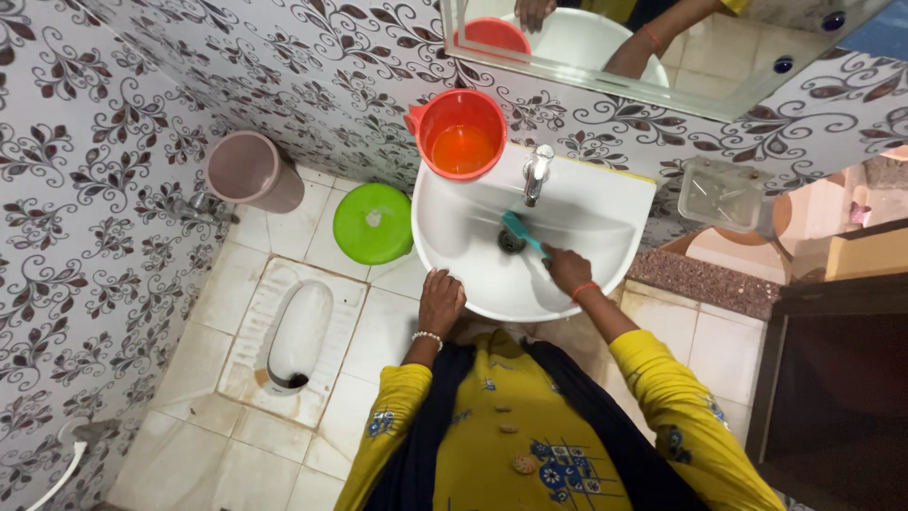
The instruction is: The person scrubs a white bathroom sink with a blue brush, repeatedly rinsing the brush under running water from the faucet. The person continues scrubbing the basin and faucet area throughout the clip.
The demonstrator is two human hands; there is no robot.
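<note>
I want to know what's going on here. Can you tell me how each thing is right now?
Left hand: resting on the sink rim.
Right hand: gripping a teal brush by the drain.
Orange jug: upright, liquid inside.
Tap: no water seen running.
Green bucket: lid on.
Pink bin: upright.

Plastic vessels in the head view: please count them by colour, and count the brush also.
Orange mug on the basin edge: 1
Green bucket on the floor: 1
Pink bucket by the wall: 1
Teal brush, held in the right hand: 1
Total: 4
</note>
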